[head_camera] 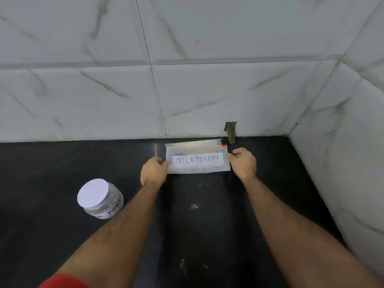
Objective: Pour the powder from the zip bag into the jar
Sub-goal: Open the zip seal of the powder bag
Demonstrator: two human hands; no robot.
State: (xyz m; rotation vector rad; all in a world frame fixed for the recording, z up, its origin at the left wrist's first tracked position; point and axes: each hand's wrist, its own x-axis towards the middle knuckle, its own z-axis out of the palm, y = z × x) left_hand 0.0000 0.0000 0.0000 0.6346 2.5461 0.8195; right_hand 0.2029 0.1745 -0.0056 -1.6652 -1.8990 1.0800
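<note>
A clear zip bag (pixel 197 169) with a white label reading MILK POWDER lies flat on the black counter (pixel 62 163), close to the back wall. Its red zip strip runs along the far edge. My left hand (pixel 153 170) pinches the bag's left edge and my right hand (pixel 244 163) grips its right edge. A clear jar (pixel 100 198) with a white lid on stands to the left, nearer to me, apart from both hands; its label partly reads POWDER.
White marbled tile walls (pixel 187 80) rise behind the counter and along the right side (pixel 342 163), forming a corner. A small broken notch (pixel 231 132) sits in the wall base behind the bag. White powder specks (pixel 193 206) dot the counter.
</note>
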